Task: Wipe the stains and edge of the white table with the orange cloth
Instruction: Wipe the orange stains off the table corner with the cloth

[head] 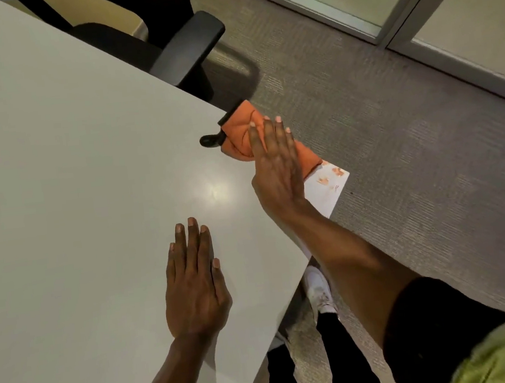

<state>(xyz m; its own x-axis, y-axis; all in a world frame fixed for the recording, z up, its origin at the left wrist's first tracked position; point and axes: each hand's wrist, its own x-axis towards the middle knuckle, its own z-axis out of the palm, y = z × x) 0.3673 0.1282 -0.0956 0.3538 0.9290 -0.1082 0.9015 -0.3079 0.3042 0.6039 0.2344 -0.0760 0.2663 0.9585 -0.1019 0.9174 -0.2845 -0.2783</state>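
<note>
The right hand (277,170) is being held flat, fingers straight and together, and is being pressed palm-down on the orange cloth (240,133) at the far right corner of the white table (72,179). The cloth is not being gripped; it is being pinned under the palm and fingers, with no finger curled around it. The cloth is being seen bunched and folded, part of it showing beyond the fingertips and part to the right of the hand, along the table edge. Just left of the cloth, ahead of the fingertips, a small black object (208,140) is lying on the table surface and touching the cloth; what it is cannot be told.

Orange-brown stains (329,177) are showing on the corner of the table just right of the right wrist, near the cloth's lower end.

The left hand (194,288) is being rested flat on the table, open and holding nothing, nearer the body than the right hand and well apart from the cloth.

Beyond the right hand, a black chair (186,51) is standing against the far table edge. Grey carpet (396,145) is being seen to the right of the right hand.
</note>
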